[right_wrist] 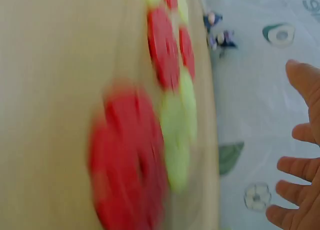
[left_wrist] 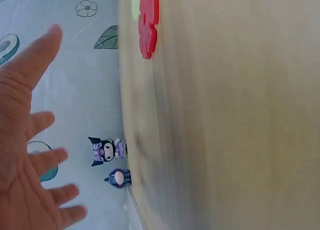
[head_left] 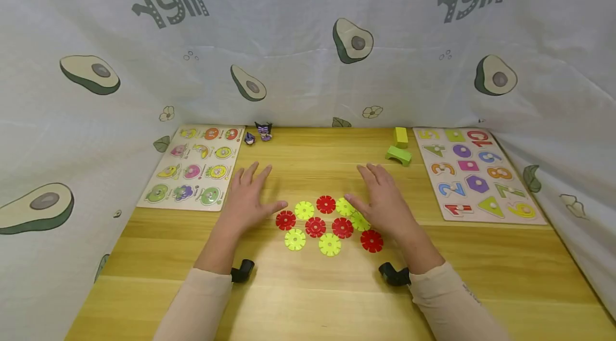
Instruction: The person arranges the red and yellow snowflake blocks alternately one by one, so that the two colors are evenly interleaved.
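Observation:
Several notched plastic discs lie flat in a loose cluster mid-table, some red, like the red disc, and others yellow-green, like the yellow-green disc. My left hand is held left of the cluster, fingers spread, its thumb pointing at the leftmost red disc. On the opposite side my right hand has its fingers extended, and its thumb overlaps the edge of the upper right yellow-green disc in the head view. Neither palm holds anything. In the right wrist view the nearest red disc is blurred.
A fruit puzzle board lies at the left, a number puzzle board at the right. Two small figurines, one a purple-and-black figurine, stand at the back. A yellow block and green arch block sit back right. A printed curtain borders the table.

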Demonstrator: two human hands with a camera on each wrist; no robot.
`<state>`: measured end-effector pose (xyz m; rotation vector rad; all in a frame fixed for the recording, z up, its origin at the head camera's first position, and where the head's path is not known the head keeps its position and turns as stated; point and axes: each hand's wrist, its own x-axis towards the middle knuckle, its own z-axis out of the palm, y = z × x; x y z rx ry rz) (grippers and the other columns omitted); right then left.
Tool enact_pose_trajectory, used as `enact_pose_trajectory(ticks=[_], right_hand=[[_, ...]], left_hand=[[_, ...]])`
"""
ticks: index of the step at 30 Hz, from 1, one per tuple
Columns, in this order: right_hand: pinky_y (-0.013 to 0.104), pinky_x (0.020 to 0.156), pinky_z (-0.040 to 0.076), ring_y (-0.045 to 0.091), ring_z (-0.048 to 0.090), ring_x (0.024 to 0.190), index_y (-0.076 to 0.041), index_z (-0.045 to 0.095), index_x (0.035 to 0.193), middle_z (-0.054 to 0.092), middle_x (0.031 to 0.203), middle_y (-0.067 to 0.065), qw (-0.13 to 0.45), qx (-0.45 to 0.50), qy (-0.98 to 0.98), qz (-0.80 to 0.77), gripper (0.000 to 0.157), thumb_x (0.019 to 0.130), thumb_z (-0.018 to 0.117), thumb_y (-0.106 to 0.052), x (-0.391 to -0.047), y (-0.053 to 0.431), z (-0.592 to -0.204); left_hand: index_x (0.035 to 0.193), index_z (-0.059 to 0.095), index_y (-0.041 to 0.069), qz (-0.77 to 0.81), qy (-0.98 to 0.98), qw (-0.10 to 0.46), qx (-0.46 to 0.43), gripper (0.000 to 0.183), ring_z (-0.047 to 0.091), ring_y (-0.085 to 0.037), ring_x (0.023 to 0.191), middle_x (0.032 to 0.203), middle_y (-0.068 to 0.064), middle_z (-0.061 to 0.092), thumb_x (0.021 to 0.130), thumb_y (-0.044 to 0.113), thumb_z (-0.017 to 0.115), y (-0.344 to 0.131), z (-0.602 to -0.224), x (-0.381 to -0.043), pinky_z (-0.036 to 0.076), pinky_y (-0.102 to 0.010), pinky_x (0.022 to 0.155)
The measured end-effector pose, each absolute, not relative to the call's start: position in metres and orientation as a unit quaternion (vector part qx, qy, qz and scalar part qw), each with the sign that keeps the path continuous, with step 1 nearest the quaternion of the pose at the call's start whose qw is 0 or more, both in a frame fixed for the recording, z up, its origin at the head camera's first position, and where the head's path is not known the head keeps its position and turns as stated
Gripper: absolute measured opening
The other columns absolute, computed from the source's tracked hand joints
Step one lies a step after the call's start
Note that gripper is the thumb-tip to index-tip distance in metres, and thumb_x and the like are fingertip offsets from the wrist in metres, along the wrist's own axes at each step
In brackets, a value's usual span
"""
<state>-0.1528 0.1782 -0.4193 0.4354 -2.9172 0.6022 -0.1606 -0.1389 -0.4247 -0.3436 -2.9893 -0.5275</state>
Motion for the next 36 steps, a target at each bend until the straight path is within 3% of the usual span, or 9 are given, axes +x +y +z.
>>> enact_pose_trajectory(ticks=[5, 9, 13, 18, 32, 36], right_hand=[[0.052, 0.097, 0.037, 0.035, 0.033, 0.123, -0.012, 0.042, 0.137, 0.044, 0.131, 0.014, 0.065, 0.161, -0.953, 0.247, 0.069, 0.081, 0.067, -0.045, -0.143, 0.151, -0.430], [0.045, 0.090, 0.042, 0.031, 0.040, 0.112, -0.013, 0.053, 0.129, 0.053, 0.117, 0.009, 0.049, 0.168, -0.951, 0.256, 0.059, 0.081, 0.068, -0.043, -0.138, 0.130, -0.438], [0.034, 0.076, 0.041, 0.022, 0.042, 0.095, -0.016, 0.059, 0.124, 0.055, 0.102, 0.002, 0.004, 0.169, -0.953, 0.252, 0.052, 0.081, 0.068, -0.044, -0.137, 0.109, -0.440], [0.029, 0.065, 0.036, 0.019, 0.038, 0.083, -0.017, 0.061, 0.122, 0.050, 0.086, 0.000, -0.039, 0.167, -0.955, 0.244, 0.049, 0.080, 0.069, -0.042, -0.141, 0.088, -0.436], [0.031, 0.070, 0.039, 0.022, 0.039, 0.090, -0.014, 0.062, 0.109, 0.049, 0.092, 0.000, -0.058, 0.135, -0.956, 0.255, 0.043, 0.075, 0.077, -0.035, -0.152, 0.076, -0.448], [0.030, 0.063, 0.041, 0.019, 0.045, 0.079, -0.017, 0.056, 0.105, 0.050, 0.083, -0.001, -0.074, 0.130, -0.942, 0.299, 0.041, 0.073, 0.079, -0.031, -0.155, 0.078, -0.449]], left_hand=[[0.142, 0.036, 0.025, -0.276, -0.954, -0.037, -0.111, 0.081, 0.036, -0.029, 0.126, 0.138, -0.005, 0.043, 0.075, 0.055, 0.069, -0.140, -0.429, -0.152, 0.035, -0.051, 0.100], [0.137, 0.045, 0.021, -0.327, -0.933, -0.109, -0.106, 0.070, 0.053, -0.019, 0.100, 0.113, 0.000, 0.058, 0.076, 0.044, 0.072, -0.138, -0.434, -0.148, 0.045, -0.037, 0.088], [0.125, 0.057, 0.016, -0.338, -0.921, -0.151, -0.119, 0.057, 0.052, -0.015, 0.078, 0.093, 0.002, 0.058, 0.075, 0.035, 0.076, -0.137, -0.438, -0.146, 0.045, -0.031, 0.072], [0.111, 0.066, 0.018, -0.321, -0.924, -0.152, -0.140, 0.041, 0.050, -0.014, 0.079, 0.089, 0.002, 0.055, 0.074, 0.032, 0.077, -0.136, -0.439, -0.146, 0.044, -0.031, 0.072], [0.097, 0.062, 0.018, -0.324, -0.926, -0.149, -0.126, 0.027, 0.047, -0.017, 0.083, 0.092, -0.001, 0.049, 0.076, 0.028, 0.076, -0.133, -0.445, -0.150, 0.042, -0.033, 0.074], [0.096, 0.060, 0.016, -0.342, -0.920, -0.147, -0.123, 0.026, 0.048, -0.017, 0.084, 0.092, -0.001, 0.051, 0.077, 0.024, 0.076, -0.133, -0.448, -0.151, 0.042, -0.032, 0.075]])
